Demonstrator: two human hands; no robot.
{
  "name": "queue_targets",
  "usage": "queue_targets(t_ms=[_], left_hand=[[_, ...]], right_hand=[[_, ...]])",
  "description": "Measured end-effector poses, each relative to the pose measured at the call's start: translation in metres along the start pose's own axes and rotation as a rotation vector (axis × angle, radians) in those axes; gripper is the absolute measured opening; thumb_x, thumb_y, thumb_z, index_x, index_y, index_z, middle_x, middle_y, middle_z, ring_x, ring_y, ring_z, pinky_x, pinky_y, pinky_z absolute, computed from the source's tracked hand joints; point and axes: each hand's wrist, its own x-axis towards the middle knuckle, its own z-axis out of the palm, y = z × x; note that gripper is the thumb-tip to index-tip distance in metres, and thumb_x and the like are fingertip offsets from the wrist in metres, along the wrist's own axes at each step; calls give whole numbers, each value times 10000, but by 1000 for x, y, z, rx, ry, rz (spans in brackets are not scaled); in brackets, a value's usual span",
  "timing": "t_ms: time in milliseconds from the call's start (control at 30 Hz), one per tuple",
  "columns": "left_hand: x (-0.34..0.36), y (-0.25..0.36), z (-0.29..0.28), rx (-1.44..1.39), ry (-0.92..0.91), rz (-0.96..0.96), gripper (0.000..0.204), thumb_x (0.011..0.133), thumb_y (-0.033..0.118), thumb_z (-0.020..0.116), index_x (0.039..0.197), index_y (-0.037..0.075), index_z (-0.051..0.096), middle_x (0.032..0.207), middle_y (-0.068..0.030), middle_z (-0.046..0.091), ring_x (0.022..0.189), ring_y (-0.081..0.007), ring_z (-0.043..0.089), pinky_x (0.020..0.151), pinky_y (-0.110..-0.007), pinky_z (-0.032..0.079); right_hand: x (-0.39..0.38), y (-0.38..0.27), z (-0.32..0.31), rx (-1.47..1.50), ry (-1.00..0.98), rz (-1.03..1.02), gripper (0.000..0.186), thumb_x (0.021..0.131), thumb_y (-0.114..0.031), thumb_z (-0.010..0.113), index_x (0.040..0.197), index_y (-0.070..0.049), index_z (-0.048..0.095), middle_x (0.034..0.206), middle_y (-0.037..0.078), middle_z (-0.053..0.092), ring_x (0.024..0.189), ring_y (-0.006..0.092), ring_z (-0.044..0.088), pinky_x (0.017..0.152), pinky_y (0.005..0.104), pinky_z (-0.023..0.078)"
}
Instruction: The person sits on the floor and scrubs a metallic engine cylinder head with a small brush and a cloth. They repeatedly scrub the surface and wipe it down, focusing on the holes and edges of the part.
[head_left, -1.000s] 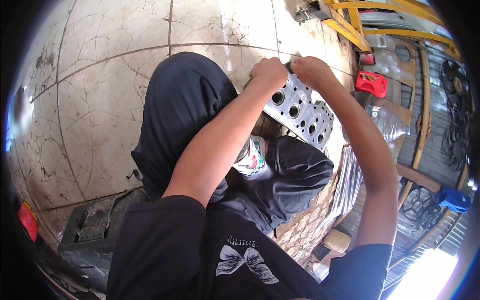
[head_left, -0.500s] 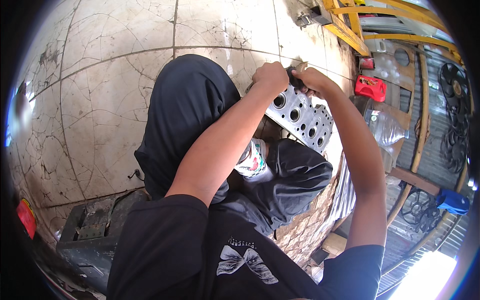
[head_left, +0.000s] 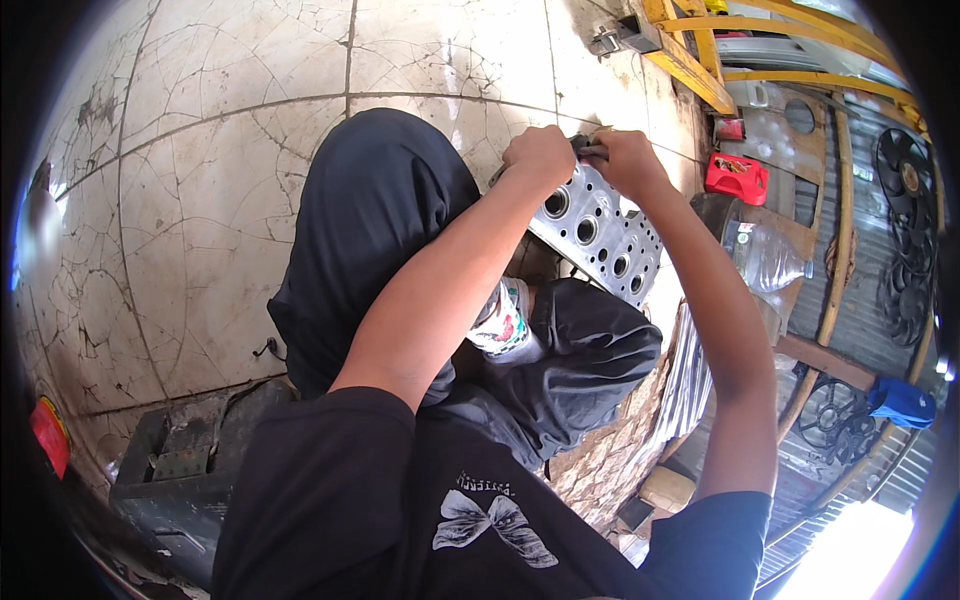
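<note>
A grey metal cylinder head [head_left: 605, 245] with a row of round openings lies tilted beyond my shins, its far end beneath my hands. At that far end, my left hand [head_left: 540, 153] is closed like a fist, with its fingertips hidden from view. My right hand [head_left: 627, 163] is closed just to its right, its fingers bent round a small dark piece [head_left: 590, 151] that sits between the two hands. That piece is too covered for its kind to show. Whether my left hand also grips it, I cannot tell.
Cracked pale floor tiles [head_left: 210, 200] spread left and ahead. A black case [head_left: 185, 480] stands at the lower left. To the right are a red jug [head_left: 737, 178], a clear plastic bottle [head_left: 765, 255], a yellow frame [head_left: 690, 75] and fan blades [head_left: 905, 175] by corrugated metal.
My right hand has shifted slightly up and left; its fingers, earlier reaching down over the cylinder head, are now drawn in at the dark piece. My left hand stays nearly in place.
</note>
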Motion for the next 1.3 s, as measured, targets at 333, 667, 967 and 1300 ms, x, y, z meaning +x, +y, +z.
queue_targets(t_ms=[333, 667, 967, 1300], left_hand=[[0, 0, -2, -18, -18, 0, 328, 1068, 318, 556, 1238, 92, 722, 1241, -173, 728, 1178, -358, 699, 960, -488, 575], [2, -1, 0, -45, -7, 4, 316, 1065, 310, 561, 1212, 90, 734, 1241, -178, 728, 1175, -359, 700, 953, -481, 573], [-2, 1, -4, -44, -21, -10, 297, 1006, 251, 611, 1220, 96, 747, 1275, -171, 724, 1209, -344, 694, 981, -450, 573], [0, -1, 1, -38, 17, 12, 346, 1070, 335, 546, 1237, 92, 728, 1257, -178, 725, 1188, -364, 695, 958, -480, 573]], right_hand=[[18, 6, 4, 826, -232, 634, 364, 991, -361, 704, 1014, 2, 712, 843, 109, 721, 666, 186, 701, 611, 333, 582], [23, 3, -7, -357, -171, -230, 154, 914, -147, 685, 1006, -28, 717, 1055, 147, 735, 1060, 323, 709, 910, 419, 580], [11, -34, -29, 168, -382, 395, 492, 1039, -474, 535, 1085, -46, 772, 904, 174, 774, 735, 314, 780, 805, 370, 609], [14, 1, 15, -103, 103, 72, 349, 986, -321, 643, 924, 3, 756, 873, 193, 762, 847, 321, 760, 774, 420, 602]])
